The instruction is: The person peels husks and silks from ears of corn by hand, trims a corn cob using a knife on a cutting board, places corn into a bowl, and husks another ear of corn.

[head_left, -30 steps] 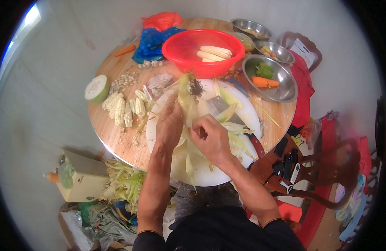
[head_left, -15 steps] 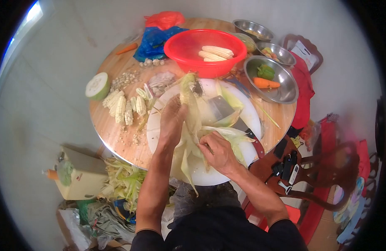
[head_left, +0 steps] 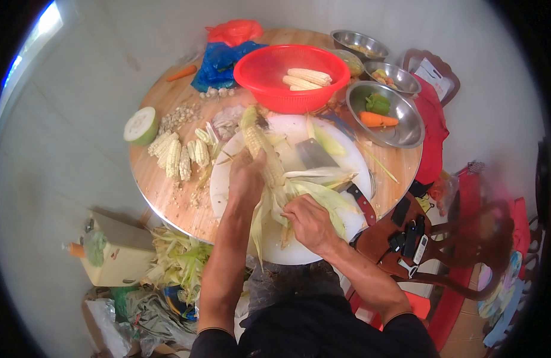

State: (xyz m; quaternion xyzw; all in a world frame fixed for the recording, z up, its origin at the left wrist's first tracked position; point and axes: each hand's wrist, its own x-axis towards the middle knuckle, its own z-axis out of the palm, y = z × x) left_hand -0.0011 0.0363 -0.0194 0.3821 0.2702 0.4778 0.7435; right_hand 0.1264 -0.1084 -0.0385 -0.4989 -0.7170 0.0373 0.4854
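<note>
Head view: left hand [head_left: 247, 178] grips corn [head_left: 261, 145]; right hand [head_left: 312, 225] pinches husk [head_left: 279, 198], likely peeling. Next tug should need tight holding.

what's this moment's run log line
left hand: holding corn cob; right hand: pinching husk; cleaver: on white board; red basin: other cobs inside

The ear of corn [head_left: 264, 152], its face covered by husk a second ago, now shows bare rows of kernels. Its tip has swung toward the left edge of the counter [head_left: 153, 182]. The right hand [head_left: 311, 222] has drawn back toward the near edge, and peeled husk [head_left: 278, 196] now spreads below the ear.
</note>
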